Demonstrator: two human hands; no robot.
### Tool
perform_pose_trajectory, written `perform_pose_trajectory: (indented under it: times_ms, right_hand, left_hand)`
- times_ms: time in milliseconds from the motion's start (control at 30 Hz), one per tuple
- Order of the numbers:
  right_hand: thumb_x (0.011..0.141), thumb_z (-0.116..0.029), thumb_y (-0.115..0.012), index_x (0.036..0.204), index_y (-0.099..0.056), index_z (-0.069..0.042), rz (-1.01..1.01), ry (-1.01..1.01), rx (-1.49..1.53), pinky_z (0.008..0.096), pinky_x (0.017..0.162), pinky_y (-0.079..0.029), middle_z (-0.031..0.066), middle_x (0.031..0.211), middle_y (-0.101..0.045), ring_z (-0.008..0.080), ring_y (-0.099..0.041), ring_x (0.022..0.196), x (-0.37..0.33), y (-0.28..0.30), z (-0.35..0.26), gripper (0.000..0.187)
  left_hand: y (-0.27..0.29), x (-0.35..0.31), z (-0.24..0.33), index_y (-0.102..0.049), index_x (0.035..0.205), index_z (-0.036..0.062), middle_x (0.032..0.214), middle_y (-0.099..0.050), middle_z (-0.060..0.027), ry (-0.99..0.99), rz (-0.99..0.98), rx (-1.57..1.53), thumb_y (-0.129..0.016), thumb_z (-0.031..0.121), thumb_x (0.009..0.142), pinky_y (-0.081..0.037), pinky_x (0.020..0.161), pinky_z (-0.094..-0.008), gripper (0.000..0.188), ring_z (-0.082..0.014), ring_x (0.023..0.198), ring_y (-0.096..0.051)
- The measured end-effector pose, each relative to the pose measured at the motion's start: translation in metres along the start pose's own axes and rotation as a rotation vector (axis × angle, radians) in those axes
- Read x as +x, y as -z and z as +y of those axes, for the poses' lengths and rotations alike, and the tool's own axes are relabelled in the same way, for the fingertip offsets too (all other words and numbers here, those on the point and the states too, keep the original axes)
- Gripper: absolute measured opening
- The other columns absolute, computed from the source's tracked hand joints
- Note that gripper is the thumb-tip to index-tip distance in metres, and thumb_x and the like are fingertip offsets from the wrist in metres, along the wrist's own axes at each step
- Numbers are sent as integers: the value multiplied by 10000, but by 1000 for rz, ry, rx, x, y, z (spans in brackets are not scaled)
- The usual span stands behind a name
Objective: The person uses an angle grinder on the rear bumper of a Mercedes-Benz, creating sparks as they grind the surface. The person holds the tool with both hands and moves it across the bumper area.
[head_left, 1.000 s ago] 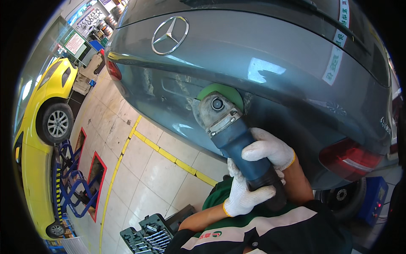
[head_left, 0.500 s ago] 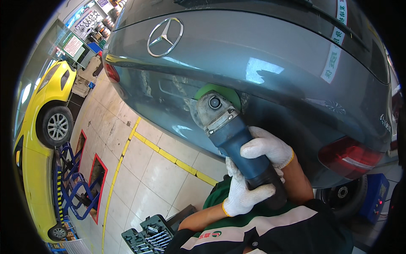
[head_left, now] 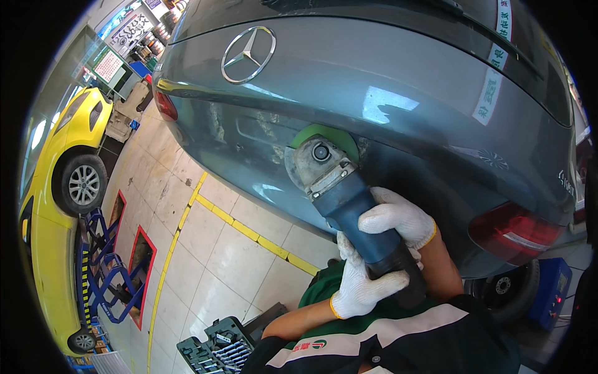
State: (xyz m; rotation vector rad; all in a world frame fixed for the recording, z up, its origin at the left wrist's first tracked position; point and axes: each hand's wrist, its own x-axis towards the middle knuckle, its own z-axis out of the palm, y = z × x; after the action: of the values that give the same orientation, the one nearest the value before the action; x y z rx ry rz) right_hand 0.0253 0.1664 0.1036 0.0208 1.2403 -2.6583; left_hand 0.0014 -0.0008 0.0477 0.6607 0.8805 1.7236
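A blue and black angle grinder [head_left: 356, 209] with a grey metal head is held in both white-gloved hands. My left hand [head_left: 364, 287] is closed round its black rear end. Further up the blue body, my right hand [head_left: 398, 219] grips with the thumb across the top. The green disc [head_left: 341, 138] under the head lies at the recessed panel on the back of a grey car [head_left: 299, 75]; its contact face is hidden. Pale, rough patches [head_left: 265, 128] mark the panel beside the disc. Whether the disc spins, I cannot tell.
The car's red tail light [head_left: 514, 232] is right of my arms. Below it are a black wheel [head_left: 507, 287] and a blue box [head_left: 553, 293]. An open green tool case [head_left: 218, 349] lies at lower left. Further left, a yellow car [head_left: 59, 187] stands by a blue scissor lift [head_left: 115, 280].
The grinder and both hands have shifted slightly to the right across the panel. My grip on it is unchanged.
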Motion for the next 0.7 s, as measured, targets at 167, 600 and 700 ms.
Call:
perform_pose_trajectory:
  times_ms: [167,600,700]
  right_hand:
    - [907,-304,-740,1143,-645,29,26,-1,-19,318,737,-603,131,903,-721,200,-714,778,-1,2,2,419]
    - [834,-261,-755,1181,-624,74,60,-24,-43,383,784,-623,194,922,-731,267,-731,812,0,6,2,500]
    - [831,-260,-747,1160,-634,72,60,-31,-38,380,787,-620,192,916,-732,267,-730,812,3,4,0,482]
  left_hand:
    - [-2,0,1,-529,1399,1,1255,-697,-183,15,-13,-48,-820,153,854,-530,1093,-472,636,-339,1166,-704]
    - [-3,0,4,-529,1381,18,1226,-702,-162,-14,-16,-51,-798,135,867,-536,1067,-443,592,-304,1141,-701]
    - [-1,2,4,-519,1406,22,1248,-695,-179,-8,-14,-34,-805,199,864,-530,1082,-470,638,-333,1148,-699]
